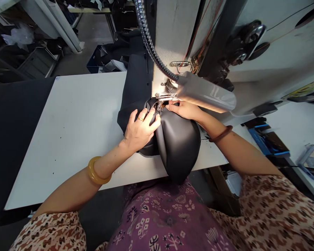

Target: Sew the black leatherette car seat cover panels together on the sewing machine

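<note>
Leather (181, 139), black by its look, lies bunched under both hands at the machine's foot (159, 105). Left hand (141, 130): palm down, fingers spread and slightly bent, resting on the leather just left of the foot, not clenched. Right hand (185, 109): thumb on the leather just right of the foot, other fingers mostly hidden, so we can't tell if it pinches an edge. Between and below the hands a big fold bulges and hangs past the near edge of the table (86, 122).

We'd judge it soft, bendy and smooth, likely to slide a little, hardly fragile; the hanging part may drag. We'd hold it flat-fingered on both sides of the foot, fingertips clear, and ease the fold's weight from below.

Lamp (206, 92) sits just above the right hand, its neck (149, 38) arcing up beyond both. Farther out we have a bin (92, 64) beyond the left hand, dark cloth (21, 129) well left of it, and a blue box (256, 138) well right of the right hand.
</note>
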Demonstrator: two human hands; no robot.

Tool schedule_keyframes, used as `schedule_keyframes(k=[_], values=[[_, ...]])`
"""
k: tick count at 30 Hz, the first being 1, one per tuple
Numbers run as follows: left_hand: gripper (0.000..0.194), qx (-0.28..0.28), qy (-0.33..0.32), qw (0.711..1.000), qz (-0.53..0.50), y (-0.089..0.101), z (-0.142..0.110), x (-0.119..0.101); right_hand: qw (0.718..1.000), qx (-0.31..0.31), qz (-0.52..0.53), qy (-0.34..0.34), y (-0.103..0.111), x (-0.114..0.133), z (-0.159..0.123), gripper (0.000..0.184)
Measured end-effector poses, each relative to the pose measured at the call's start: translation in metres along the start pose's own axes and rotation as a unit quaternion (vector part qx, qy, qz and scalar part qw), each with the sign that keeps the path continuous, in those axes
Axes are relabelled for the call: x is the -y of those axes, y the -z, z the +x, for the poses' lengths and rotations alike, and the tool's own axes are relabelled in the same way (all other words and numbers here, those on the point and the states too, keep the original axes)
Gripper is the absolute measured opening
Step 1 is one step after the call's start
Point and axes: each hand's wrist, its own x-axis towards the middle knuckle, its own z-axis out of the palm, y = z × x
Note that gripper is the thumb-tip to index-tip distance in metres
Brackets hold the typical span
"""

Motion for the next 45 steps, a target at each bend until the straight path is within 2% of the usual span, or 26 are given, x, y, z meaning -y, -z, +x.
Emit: schedule_keyframes(k=[4,9,19,31,36,40,43,45], values=[[0.043,0.007,0.0,1.0,-0.016,0.0,-0.001,0.0,1.0,-0.008,-0.016,-0.016,-0.001,-0.001,-0.002,0.032],[0.042,-0.013,-0.009,1.0,0.013,-0.002,-0.003,0.001,0.999,-0.016,-0.011,-0.043,-0.001,0.002,-0.003,0.028],[0.044,-0.009,0.003,1.0,-0.011,-0.005,-0.001,0.002,1.0,-0.01,0.009,-0.02,0.0,0.008,0.0,0.024],[0.038,-0.033,0.0,0.999,0.024,-0.006,-0.003,0.002,0.998,-0.052,-0.017,-0.005,-0.007,0.007,-0.01,0.029],[0.04,-0.019,0.009,1.0,0.015,-0.005,-0.003,-0.001,0.992,-0.069,-0.103,0.01,-0.01,0.011,-0.014,0.03],[0.042,-0.021,0.018,1.0,-0.002,-0.002,-0.003,-0.001,0.961,-0.11,-0.252,0.032,-0.015,0.032,-0.034,0.03],[0.037,-0.036,0.038,0.997,-0.049,0.005,-0.001,-0.004,0.93,-0.07,-0.355,0.062,-0.034,0.049,-0.061,0.032],[0.034,-0.039,0.047,0.995,-0.081,0.011,0.004,-0.012,0.918,-0.075,-0.384,0.069,-0.054,0.055,-0.079,0.037]])
